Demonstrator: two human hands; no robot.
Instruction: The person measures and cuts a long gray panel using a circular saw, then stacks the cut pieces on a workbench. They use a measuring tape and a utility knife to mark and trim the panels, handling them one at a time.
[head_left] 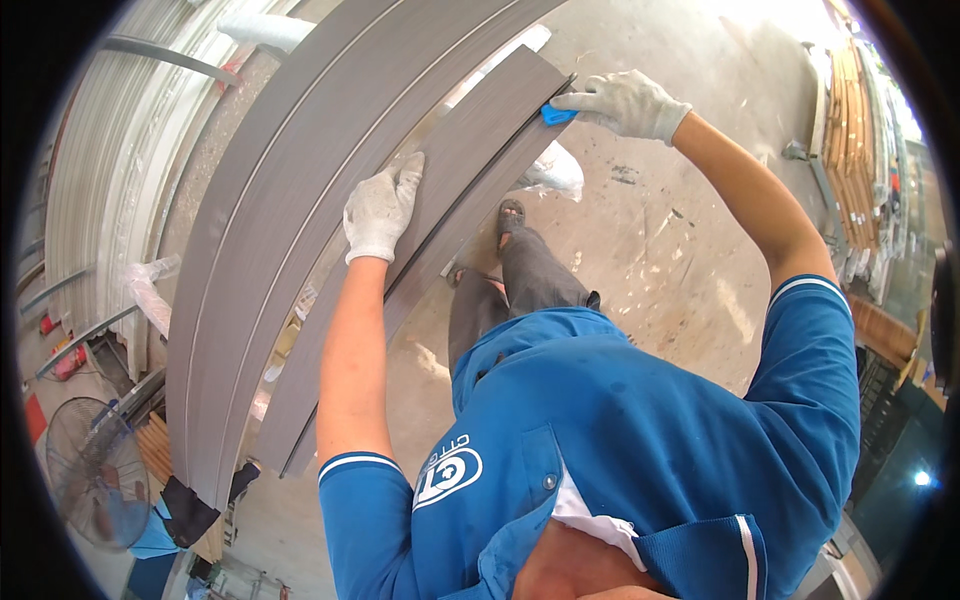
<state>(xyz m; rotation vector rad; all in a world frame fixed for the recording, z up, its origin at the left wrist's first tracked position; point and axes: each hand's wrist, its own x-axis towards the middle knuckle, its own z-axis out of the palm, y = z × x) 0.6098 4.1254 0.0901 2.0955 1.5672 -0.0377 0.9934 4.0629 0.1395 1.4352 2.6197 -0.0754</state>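
A long grey board (478,148) runs diagonally in front of me, with a dark groove along its length. My left hand (383,208), in a pale work glove, is closed on the board's left edge, thumb lying along it; its other fingers are partly hidden. My right hand (635,105), gloved too, is at the far end of the board. Its fingers hold a small blue plastic piece (558,114) against the dark groove; the exact kind of piece cannot be made out.
Wide grey panels (290,170) with lengthwise grooves lie left of the board. A wire-guarded fan (97,472) stands at the lower left. Plastic-wrapped bundles (553,172) show beneath the board. Long brown strips (852,150) are stacked at the right, and pale lengths (110,170) at the far left.
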